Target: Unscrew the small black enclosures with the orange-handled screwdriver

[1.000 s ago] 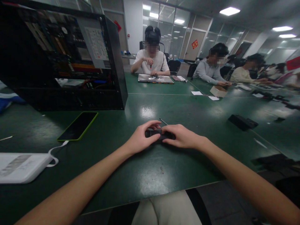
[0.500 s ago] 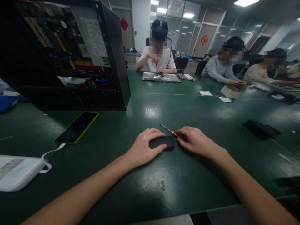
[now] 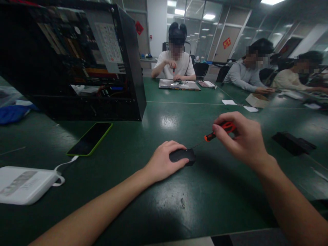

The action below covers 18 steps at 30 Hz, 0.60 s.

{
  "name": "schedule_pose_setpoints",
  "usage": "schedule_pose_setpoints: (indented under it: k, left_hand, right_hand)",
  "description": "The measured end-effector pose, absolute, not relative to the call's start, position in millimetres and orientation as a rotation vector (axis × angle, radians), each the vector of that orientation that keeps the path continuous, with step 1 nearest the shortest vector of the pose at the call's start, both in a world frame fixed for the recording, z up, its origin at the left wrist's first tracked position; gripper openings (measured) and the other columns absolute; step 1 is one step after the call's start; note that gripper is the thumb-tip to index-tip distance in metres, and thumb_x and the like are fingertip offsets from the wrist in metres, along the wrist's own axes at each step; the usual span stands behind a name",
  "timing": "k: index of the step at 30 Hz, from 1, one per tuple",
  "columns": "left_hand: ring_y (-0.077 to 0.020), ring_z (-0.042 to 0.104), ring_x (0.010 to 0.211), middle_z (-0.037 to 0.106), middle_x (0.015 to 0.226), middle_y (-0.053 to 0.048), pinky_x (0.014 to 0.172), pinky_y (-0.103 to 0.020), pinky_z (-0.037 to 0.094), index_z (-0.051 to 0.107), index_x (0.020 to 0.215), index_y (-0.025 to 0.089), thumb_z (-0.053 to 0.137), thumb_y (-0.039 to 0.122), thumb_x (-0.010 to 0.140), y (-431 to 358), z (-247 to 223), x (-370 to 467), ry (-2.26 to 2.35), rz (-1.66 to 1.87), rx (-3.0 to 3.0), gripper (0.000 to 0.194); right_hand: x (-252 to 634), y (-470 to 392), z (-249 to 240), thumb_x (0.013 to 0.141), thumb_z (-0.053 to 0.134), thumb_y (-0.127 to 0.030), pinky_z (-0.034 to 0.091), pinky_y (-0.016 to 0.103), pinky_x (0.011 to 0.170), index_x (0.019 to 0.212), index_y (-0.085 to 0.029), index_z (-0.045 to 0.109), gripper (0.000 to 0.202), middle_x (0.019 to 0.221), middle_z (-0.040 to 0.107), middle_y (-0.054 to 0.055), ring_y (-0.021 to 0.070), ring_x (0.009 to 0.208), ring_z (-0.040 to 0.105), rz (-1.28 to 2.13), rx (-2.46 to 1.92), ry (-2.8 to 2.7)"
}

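Green table (image 3: 164, 191) running beneath everything; open black computer case (image 3: 133, 68) standing toward far left. Black device (image 3: 180, 156) lying near table's front edge, around middle. Your left hand (image 3: 166, 160) curving over it, thumb and fingers part-closed around its sides. Your right hand (image 3: 243, 136) pinching orange-and-black screwdriver (image 3: 220, 131) above table, fingers closed on handle, shaft slanting down toward device. Green-edged phone (image 3: 89, 139) lying left.
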<state>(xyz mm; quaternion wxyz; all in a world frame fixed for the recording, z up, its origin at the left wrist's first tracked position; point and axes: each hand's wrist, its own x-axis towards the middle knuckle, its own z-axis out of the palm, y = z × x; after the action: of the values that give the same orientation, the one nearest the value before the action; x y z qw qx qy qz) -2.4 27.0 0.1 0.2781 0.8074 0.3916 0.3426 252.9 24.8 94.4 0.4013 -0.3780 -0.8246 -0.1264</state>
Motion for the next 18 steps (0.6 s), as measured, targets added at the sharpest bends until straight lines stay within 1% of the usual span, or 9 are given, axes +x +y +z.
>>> schedule_pose_setpoints:
  k: [4, 9, 12, 15, 18]
  left_hand:
    - [-0.0273, 0.067, 0.113, 0.074, 0.118, -0.005, 0.103, -0.045, 0.050, 0.076, 0.117, 0.025, 0.080, 0.031, 0.088, 28, 0, -3, 1.030, 0.904, 2.184, 0.030]
    - [-0.0274, 0.068, 0.111, 0.073, 0.116, -0.005, 0.102, -0.045, 0.051, 0.075, 0.118, 0.025, 0.079, 0.033, 0.089, 28, 2, -4, 1.025, 0.882, 2.196, 0.030]
    - [-0.0274, 0.068, 0.110, 0.074, 0.116, -0.005, 0.101, -0.045, 0.052, 0.075, 0.117, 0.027, 0.079, 0.033, 0.088, 28, 3, -4, 1.035, 0.873, 2.205, 0.030]
    - [-0.0267, 0.068, 0.110, 0.074, 0.116, -0.004, 0.101, -0.044, 0.051, 0.076, 0.117, 0.027, 0.080, 0.032, 0.088, 28, 3, -4, 1.031, 0.881, 2.204, 0.030]
    - [-0.0266, 0.068, 0.110, 0.074, 0.116, -0.004, 0.101, -0.044, 0.051, 0.075, 0.117, 0.026, 0.079, 0.032, 0.088, 28, 3, -4, 1.028, 0.879, 2.201, 0.030]
  right_hand:
    - [245, 28, 88, 0.096, 0.065, -0.025, 0.046, 0.027, 0.056, 0.101, -0.022, 0.062, 0.007, 0.084, 0.069, 0.000, 0.0122, 0.061, 0.061, -0.332, -0.966, -2.061]
    - [244, 29, 82, 0.097, 0.063, -0.030, 0.051, 0.030, 0.060, 0.100, -0.024, 0.062, 0.007, 0.084, 0.068, 0.002, 0.0147, 0.063, 0.063, -0.292, -1.053, -2.030]
    - [244, 29, 82, 0.097, 0.063, -0.030, 0.052, 0.030, 0.063, 0.100, -0.024, 0.062, 0.007, 0.084, 0.069, 0.002, 0.0149, 0.064, 0.064, -0.285, -1.044, -2.032]
    - [242, 30, 85, 0.098, 0.062, -0.027, 0.053, 0.030, 0.066, 0.100, -0.023, 0.060, 0.005, 0.086, 0.070, 0.002, 0.0153, 0.068, 0.066, -0.254, -1.013, -2.079]
    - [240, 31, 95, 0.098, 0.060, -0.025, 0.054, 0.030, 0.071, 0.107, -0.022, 0.060, 0.009, 0.093, 0.072, 0.003, 0.0166, 0.077, 0.069, -0.134, -0.993, -2.177]
